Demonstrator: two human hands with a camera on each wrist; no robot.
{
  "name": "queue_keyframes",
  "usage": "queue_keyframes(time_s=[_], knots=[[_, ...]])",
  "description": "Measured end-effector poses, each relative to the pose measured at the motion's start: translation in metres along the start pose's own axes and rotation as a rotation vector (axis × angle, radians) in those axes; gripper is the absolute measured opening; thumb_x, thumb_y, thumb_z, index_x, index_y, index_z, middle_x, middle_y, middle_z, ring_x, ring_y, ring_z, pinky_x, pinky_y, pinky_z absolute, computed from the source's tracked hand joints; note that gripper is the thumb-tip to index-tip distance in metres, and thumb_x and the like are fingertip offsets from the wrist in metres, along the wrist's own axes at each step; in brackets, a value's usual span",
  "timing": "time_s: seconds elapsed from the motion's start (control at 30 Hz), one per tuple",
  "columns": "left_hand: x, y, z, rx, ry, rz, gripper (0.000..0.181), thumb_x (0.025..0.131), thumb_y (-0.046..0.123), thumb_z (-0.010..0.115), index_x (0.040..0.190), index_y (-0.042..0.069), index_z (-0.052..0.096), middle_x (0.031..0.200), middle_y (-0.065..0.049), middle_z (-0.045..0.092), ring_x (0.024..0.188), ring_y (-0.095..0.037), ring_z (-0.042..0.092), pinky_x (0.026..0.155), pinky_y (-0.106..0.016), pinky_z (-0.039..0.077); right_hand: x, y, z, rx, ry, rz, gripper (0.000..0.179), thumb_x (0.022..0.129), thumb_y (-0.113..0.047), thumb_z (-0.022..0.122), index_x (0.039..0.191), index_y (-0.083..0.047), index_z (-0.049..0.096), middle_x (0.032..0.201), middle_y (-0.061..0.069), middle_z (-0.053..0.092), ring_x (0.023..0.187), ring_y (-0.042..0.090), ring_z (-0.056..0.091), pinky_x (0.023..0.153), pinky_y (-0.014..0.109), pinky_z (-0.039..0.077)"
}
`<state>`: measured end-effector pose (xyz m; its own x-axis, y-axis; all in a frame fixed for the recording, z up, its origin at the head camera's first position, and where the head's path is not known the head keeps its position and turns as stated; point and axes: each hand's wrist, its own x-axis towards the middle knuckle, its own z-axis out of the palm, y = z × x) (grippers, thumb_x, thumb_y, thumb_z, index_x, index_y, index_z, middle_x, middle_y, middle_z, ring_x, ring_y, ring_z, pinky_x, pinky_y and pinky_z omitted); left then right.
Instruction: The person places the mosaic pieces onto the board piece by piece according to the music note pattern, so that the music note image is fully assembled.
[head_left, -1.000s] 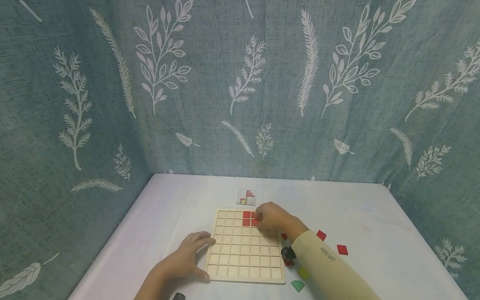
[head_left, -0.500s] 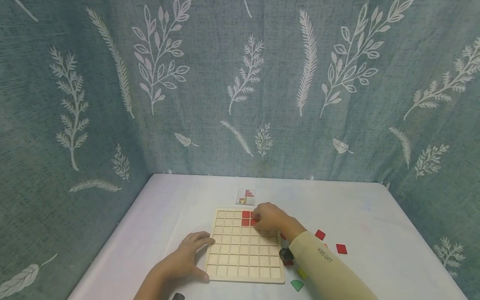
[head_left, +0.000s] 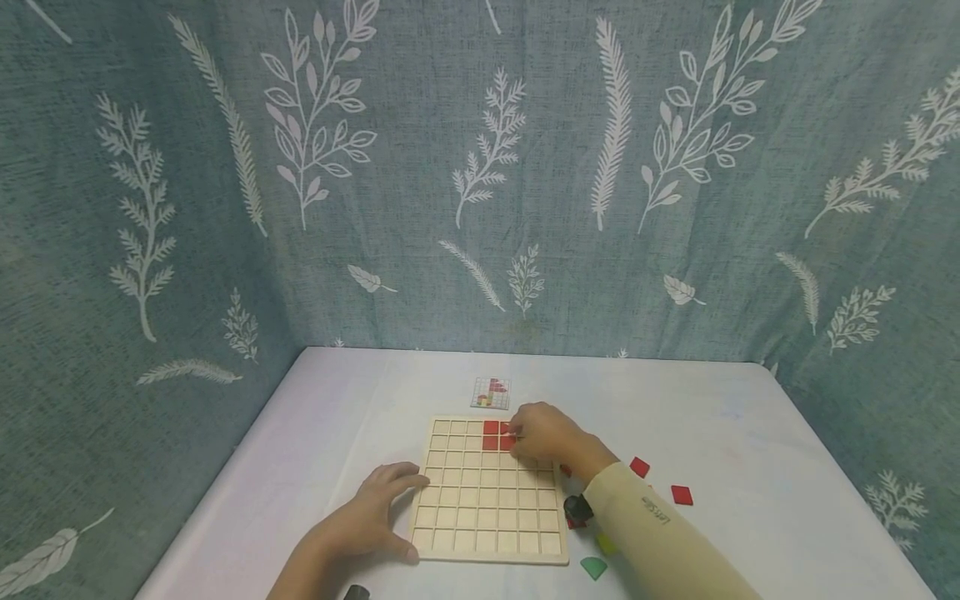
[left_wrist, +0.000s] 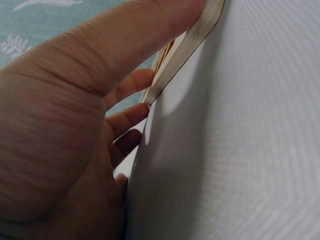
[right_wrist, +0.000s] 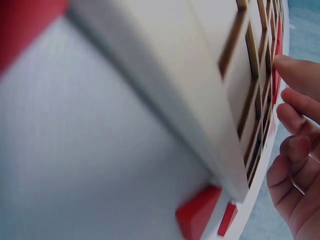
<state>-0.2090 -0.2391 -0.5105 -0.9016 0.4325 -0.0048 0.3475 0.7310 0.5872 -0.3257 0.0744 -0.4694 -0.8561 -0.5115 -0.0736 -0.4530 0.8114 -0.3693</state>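
Note:
My left hand [head_left: 378, 517] lies along the left side of a pale wooden grid board [head_left: 465, 510]. Its thumb [left_wrist: 165, 20] rests against the board's rim in the left wrist view, fingers spread along the edge. At the far right part of the board, my right hand [head_left: 546, 433] has its fingertips at red tiles [head_left: 491, 442] that lie in the top two rows. In the right wrist view, the thumb and index tips are close to red tiles [right_wrist: 274, 90] on the board, with the other fingers bent. Whether they pinch a tile is hidden.
A small printed pattern card [head_left: 491, 392] lies behind the board. Right of it, partly under the right forearm, are loose red tiles [head_left: 682, 495], a yellow-green piece [head_left: 606, 544] and a green quarter-round tile [head_left: 593, 567]. A patterned curtain [head_left: 465, 292] stands behind the white table [head_left: 360, 400].
The right hand stays over the same red tiles, its fingers shifting only slightly. The left hand keeps its place at the board. The whole head view has drifted a little.

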Motion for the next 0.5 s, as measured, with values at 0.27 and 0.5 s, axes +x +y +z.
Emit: queue_keyframes(time_s=[0.27, 0.5], knots=[[0.000, -0.001, 0.000, 0.002, 0.000, 0.002, 0.103, 0.047, 0.063, 0.083, 0.137, 0.024, 0.053, 0.146, -0.004, 0.038, 0.136, -0.035, 0.028, 0.107, -0.064, 0.026, -0.010, 0.015, -0.011, 0.064, 0.024, 0.076, 0.028, 0.079, -0.019, 0.074, 0.106, -0.011, 0.073, 0.101, -0.004, 0.064, 0.105, 0.024, 0.060, 0.092, 0.043, 0.049], [0.000, -0.002, 0.001, 0.006, -0.003, 0.006, 0.103, 0.047, 0.064, 0.083, 0.137, 0.024, 0.052, 0.145, -0.003, 0.038, 0.136, -0.034, 0.028, 0.106, -0.065, 0.026, -0.021, 0.040, -0.013, 0.049, 0.063, 0.100, 0.028, 0.078, -0.014, 0.072, 0.105, -0.011, 0.073, 0.098, -0.004, 0.063, 0.099, 0.022, 0.061, 0.089, 0.041, 0.051]])
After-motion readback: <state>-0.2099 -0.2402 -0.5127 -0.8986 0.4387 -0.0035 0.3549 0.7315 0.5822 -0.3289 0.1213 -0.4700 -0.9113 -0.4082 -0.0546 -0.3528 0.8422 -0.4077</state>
